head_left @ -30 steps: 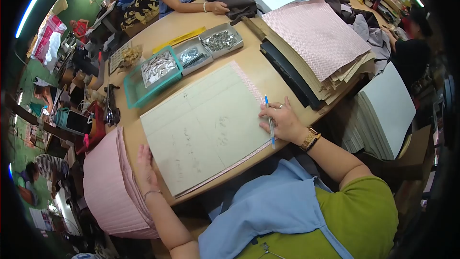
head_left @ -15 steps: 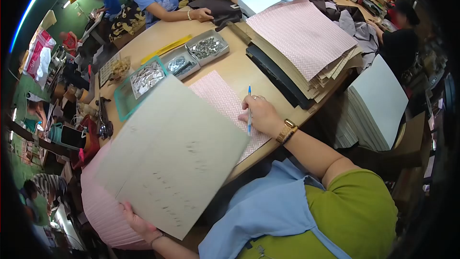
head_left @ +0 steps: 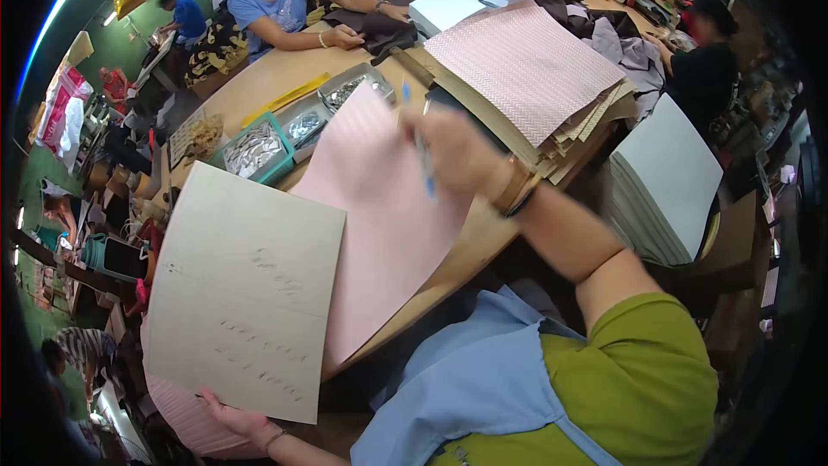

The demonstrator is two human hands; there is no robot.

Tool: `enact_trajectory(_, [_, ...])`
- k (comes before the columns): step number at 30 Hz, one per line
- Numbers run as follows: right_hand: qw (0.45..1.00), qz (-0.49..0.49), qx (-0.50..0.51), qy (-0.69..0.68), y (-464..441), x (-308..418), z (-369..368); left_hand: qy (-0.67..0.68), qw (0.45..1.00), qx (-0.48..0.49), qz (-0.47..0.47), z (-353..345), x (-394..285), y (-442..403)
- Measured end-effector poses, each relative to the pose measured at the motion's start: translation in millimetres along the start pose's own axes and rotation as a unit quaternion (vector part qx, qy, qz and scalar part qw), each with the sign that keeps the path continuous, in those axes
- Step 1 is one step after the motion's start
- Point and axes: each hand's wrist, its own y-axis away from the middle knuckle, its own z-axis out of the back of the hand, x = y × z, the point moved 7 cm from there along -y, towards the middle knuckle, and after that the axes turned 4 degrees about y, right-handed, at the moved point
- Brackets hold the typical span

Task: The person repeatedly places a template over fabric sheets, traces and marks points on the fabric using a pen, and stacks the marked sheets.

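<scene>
My left hand (head_left: 237,423) grips the lower edge of a stiff grey-beige cardboard sheet (head_left: 250,293) with rows of short slits, tilted over the table's near left side. Motion smears my right hand (head_left: 457,155), which holds a blue-and-white pen (head_left: 427,168) above the table. Beside and partly under the cardboard, a pink sheet (head_left: 388,250) is raised and curved, with its far end near my right fingers. Whether those fingers touch the sheet is too blurred to make out.
A teal tray (head_left: 289,160) and grey trays (head_left: 304,125) of small metal parts stand behind the cardboard. Patterned sheets (head_left: 526,69) are stacked at right, near a tall white stack (head_left: 668,181). Across the table sits a person (head_left: 280,4) handling dark cloth (head_left: 375,32).
The cardboard has swung left and down with my left hand. My right hand has lifted slightly with the pen. The pink sheet, flat before, is now raised and bent.
</scene>
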Motion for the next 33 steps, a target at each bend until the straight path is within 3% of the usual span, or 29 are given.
enact_trajectory(2, [0.989,0.105,-0.099,0.013,-30.5,-14.0,63.0,0.0,1.0,-0.021,-0.007,-7.4,-7.0,3.5])
enact_trajectory(4, [0.985,0.112,-0.111,0.068,-68.6,-20.3,152.4,-0.006,1.0,-0.013,-0.02,-7.7,-15.4,1.7])
enact_trajectory(6, [0.998,0.007,-0.042,0.041,-86.5,11.2,220.3,-0.005,0.999,-0.019,-0.034,-10.6,-21.1,2.5])
enact_trajectory(7, [0.979,-0.17,-0.115,0.0,-88.3,-1.6,246.0,-0.002,0.999,-0.028,-0.042,-15.3,-22.7,3.4])
enact_trajectory(9, [0.969,-0.111,-0.145,0.168,-99.2,-40.8,302.9,0.013,0.999,-0.019,-0.032,-19.3,-20.5,3.8])
enact_trajectory(11, [0.924,-0.106,-0.155,0.334,-96.8,-110.1,338.4,0.039,0.999,0.017,0.002,-21.2,-16.3,-0.9])
enact_trajectory(13, [0.894,-0.156,-0.076,0.413,-74.9,-204.4,321.8,0.016,0.998,0.039,-0.041,-28.2,-13.2,-2.8])
enact_trajectory(16, [0.883,-0.288,0.045,0.366,0.0,-322.0,219.0,0.008,0.997,0.039,-0.065,-36.1,-9.0,0.1])
enact_trajectory(19, [0.864,-0.385,0.027,0.323,64.1,-277.9,145.2,-0.008,0.997,0.029,-0.073,-39.2,-16.4,5.8])
enact_trajectory(22, [0.879,-0.347,-0.047,0.324,71.8,-270.3,156.4,-0.004,0.997,0.051,-0.051,-48.6,-20.8,13.7])
enact_trajectory(23, [0.861,-0.369,-0.061,0.344,74.6,-273.0,167.0,0.005,0.997,0.063,-0.039,-52.1,-20.5,16.1])
enact_trajectory(26, [0.819,-0.463,-0.046,0.335,101.1,-306.3,191.8,-0.029,0.997,0.034,-0.057,-53.5,-21.7,20.0])
enact_trajectory(27, [0.83,-0.48,-0.027,0.282,104.1,-309.0,191.8,-0.025,0.997,0.041,-0.053,-55.0,-20.2,19.7])
enact_trajectory(30, [0.865,-0.439,0.027,0.243,92.6,-270.0,172.0,-0.019,0.998,0.052,-0.04,-58.4,-15.7,20.4])
enact_trajectory(31, [0.835,-0.436,0.04,0.334,89.9,-270.2,166.7,-0.019,0.998,0.054,-0.036,-61.1,-14.1,21.0])
enact_trajectory(33, [0.832,-0.442,0.026,0.336,92.8,-281.8,167.4,-0.016,0.997,0.079,-0.019,-66.6,-12.7,18.9])
